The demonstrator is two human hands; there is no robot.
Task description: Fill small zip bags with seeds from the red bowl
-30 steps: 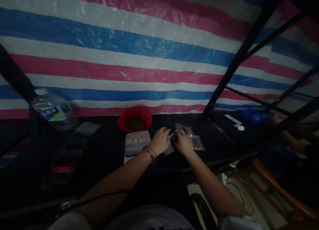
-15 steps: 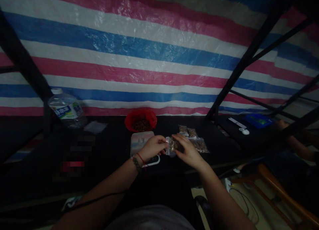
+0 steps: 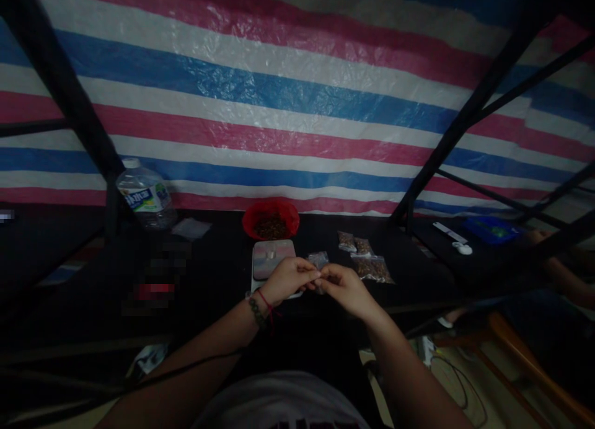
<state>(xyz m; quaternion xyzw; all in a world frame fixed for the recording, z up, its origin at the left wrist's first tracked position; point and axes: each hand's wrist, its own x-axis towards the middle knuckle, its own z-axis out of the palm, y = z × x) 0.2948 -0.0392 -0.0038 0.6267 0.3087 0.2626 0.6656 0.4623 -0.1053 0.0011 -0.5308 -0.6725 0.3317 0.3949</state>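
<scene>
My left hand [image 3: 294, 278] and my right hand [image 3: 341, 285] meet fingertip to fingertip, both pinching the top edge of a small clear plastic bag [image 3: 318, 258]. The bag's body shows just beyond my fingers; its contents are hard to make out. Right of it lie two small bags of brown bits [image 3: 346, 241] and a larger filled bag [image 3: 372, 268]. Beside my left hand is a scale [image 3: 266, 266] with a small clear cup [image 3: 270, 254] on its plate. Behind the scale sits a red bowl [image 3: 250, 223] holding brown bits.
A large clear bottle [image 3: 147, 199] and a flat clear packet [image 3: 191, 229] stand and lie at the left. Dark metal posts [image 3: 430, 153] rise on both sides. At the right are a blue tray [image 3: 493, 229], a white object [image 3: 462, 248] and another person's arm [image 3: 564, 273].
My hands have drawn together at the bag's edge; my right hand has left the bag's body, which now points away from me. The view has shifted slightly, uncovering more of the scale.
</scene>
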